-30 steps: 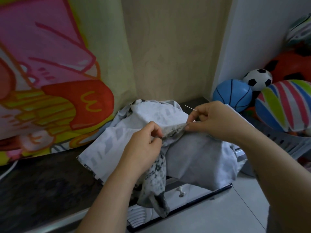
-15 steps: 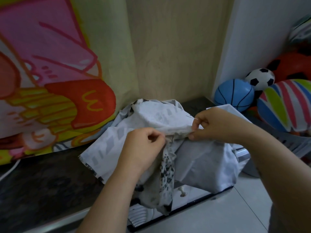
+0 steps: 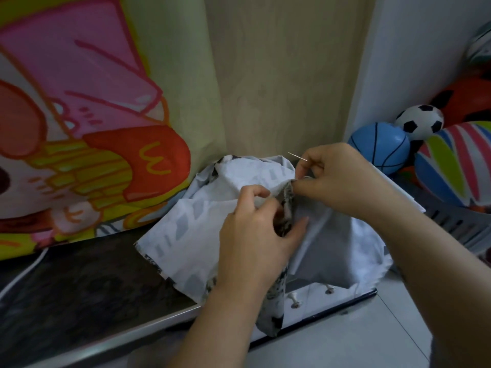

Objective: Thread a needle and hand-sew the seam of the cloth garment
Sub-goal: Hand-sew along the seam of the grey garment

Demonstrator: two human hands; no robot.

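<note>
Head view, sewing corner, contents as found.

1. Cloth garment (image 3: pixel 191 229): pale grey with a faint print, heaped on the dark countertop (image 3: pixel 79 288) at frame centre. One fold hangs over the counter's front edge toward 6 o'clock. A dark-patterned seam edge is raised between the two hands.

2. Left hand (image 3: pixel 255 232): at 6 o'clock of the heap. Fingers and thumb are curled round the raised fold, gripping it just beside the seam edge.

3. Right hand (image 3: pixel 337 179): at 2 o'clock of the left hand, the two close together. Thumb and forefinger pinch the seam edge. The needle (image 3: pixel 297 156) is held in the upper fingers, its free end pointing to 10 o'clock, clear of the cloth.

4. Thread: too fine to make out, so I cannot tell whether the needle is threaded.

5. Surroundings: cartoon-printed hanging (image 3: pixel 79 128) at 9 o'clock. Blue ball (image 3: pixel 380 147), black-and-white ball (image 3: pixel 419 122) and striped ball (image 3: pixel 457 160) at 3 o'clock, above a grey slotted basket (image 3: pixel 457 224). Drawer knobs (image 3: pixel 295 302) at 6 o'clock, under the counter.

Step in hand, by judgement: the hand-sewing stage, with the seam being lined up and the needle parked out of the cloth.

Next move calls for: turning the needle toward the pinched edge, with the left hand keeping the fold taut. It should enter close to the edge and pass through both layers, clear of the fingers behind.
</note>
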